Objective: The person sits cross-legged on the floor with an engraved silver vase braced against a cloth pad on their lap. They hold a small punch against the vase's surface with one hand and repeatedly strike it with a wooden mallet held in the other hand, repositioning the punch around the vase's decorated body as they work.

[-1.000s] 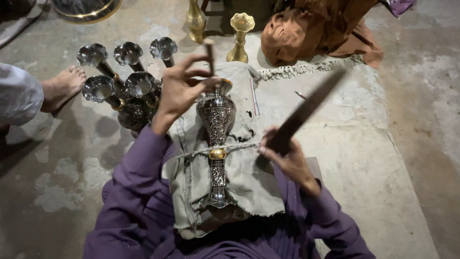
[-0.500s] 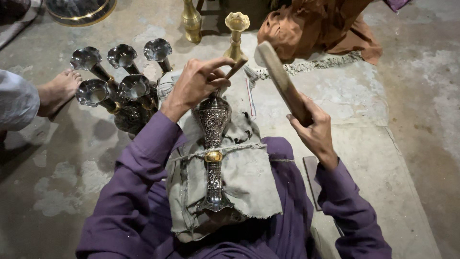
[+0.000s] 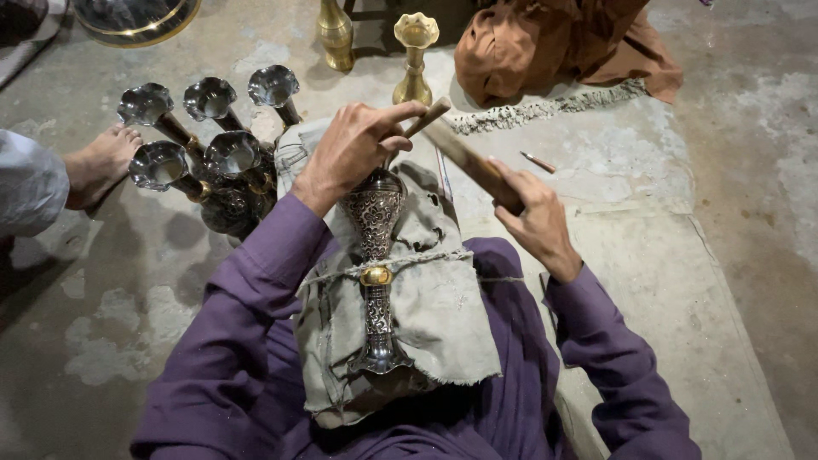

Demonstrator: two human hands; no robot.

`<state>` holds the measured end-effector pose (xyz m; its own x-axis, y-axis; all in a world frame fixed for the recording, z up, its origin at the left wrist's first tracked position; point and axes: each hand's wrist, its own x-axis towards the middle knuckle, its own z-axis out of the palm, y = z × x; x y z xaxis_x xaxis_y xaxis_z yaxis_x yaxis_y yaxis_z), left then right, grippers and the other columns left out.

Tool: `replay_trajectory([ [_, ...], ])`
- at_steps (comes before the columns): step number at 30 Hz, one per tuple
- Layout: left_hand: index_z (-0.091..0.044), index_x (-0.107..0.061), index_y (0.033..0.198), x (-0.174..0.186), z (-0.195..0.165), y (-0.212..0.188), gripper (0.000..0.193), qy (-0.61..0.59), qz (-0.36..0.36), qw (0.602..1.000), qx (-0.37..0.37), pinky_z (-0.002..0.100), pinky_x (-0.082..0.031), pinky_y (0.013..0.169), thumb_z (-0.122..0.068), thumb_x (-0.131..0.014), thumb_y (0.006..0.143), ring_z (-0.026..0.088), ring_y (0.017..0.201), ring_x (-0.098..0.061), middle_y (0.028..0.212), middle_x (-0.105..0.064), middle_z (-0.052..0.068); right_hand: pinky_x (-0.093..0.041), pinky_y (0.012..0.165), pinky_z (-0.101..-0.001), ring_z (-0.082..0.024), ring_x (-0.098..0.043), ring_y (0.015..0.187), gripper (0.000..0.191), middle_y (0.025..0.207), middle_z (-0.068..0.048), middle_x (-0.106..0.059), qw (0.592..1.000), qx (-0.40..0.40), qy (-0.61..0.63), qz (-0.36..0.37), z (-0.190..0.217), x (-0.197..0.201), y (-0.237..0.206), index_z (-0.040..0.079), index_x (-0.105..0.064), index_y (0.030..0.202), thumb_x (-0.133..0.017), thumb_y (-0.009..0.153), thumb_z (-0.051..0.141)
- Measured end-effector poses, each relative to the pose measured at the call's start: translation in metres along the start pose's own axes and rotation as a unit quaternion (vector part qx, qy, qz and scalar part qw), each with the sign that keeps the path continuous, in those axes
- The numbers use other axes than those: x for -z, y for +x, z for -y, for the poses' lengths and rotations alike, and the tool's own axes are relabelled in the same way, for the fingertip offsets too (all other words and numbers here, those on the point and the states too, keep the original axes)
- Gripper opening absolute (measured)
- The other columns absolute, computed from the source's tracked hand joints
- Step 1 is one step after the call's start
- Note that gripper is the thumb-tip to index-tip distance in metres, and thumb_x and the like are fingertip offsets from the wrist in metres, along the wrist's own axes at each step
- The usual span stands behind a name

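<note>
left hand (image 3: 354,153) grips punch (image 3: 423,118) over vase (image 3: 373,255) | right hand (image 3: 537,217) clutches wooden stick (image 3: 469,162) — touching punch

A cluster of five silver fluted vases (image 3: 209,145) stands on the concrete floor (image 3: 733,170) toward its left side. Just beside them, at the left edge, rests another person's bare foot (image 3: 100,162) with a pale trouser leg (image 3: 30,189). Along the far edge stand two brass vases, a plain one (image 3: 336,34) and a scallop-rimmed one (image 3: 415,55). A crumpled brown cloth (image 3: 554,47) lies far right of them, with a frayed fringe strip (image 3: 545,111) below it. A small pencil-like stick (image 3: 538,162) lies nearby. A round metal vessel (image 3: 136,17) sits in the far left corner.
</note>
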<state>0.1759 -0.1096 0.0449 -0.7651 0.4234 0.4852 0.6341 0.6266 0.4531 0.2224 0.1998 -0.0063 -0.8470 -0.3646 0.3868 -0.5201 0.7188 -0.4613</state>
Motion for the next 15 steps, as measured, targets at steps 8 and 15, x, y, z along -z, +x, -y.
replay_trajectory([
  [8,-0.021,-0.065,0.136,-0.002,0.002,0.0,0.046,0.014,-0.013,1.0,-0.018,0.034,-0.058,0.056,-0.021,-0.076,0.091,0.017,0.058,-0.071,0.079,-0.078,0.006,-0.06,0.077,-0.038,-0.026,-0.07,0.088,0.074,0.114,-0.009,-0.069,0.999,0.017,-0.019,-0.035,-0.021,-0.006,-0.005,0.022,-0.053,0.151,-0.074,0.081,0.006],
  [15,-0.021,-0.064,0.137,0.002,0.003,-0.001,0.048,0.019,-0.02,0.999,-0.018,0.033,-0.057,0.054,-0.021,-0.076,0.09,0.017,0.055,-0.07,0.079,-0.078,0.006,-0.059,0.077,-0.0389,-0.025,-0.068,0.089,0.075,0.112,-0.013,-0.067,0.988,0.024,0.011,-0.154,-0.021,0.01,-0.001,0.013,-0.051,0.156,-0.071,0.085,0.001],
])
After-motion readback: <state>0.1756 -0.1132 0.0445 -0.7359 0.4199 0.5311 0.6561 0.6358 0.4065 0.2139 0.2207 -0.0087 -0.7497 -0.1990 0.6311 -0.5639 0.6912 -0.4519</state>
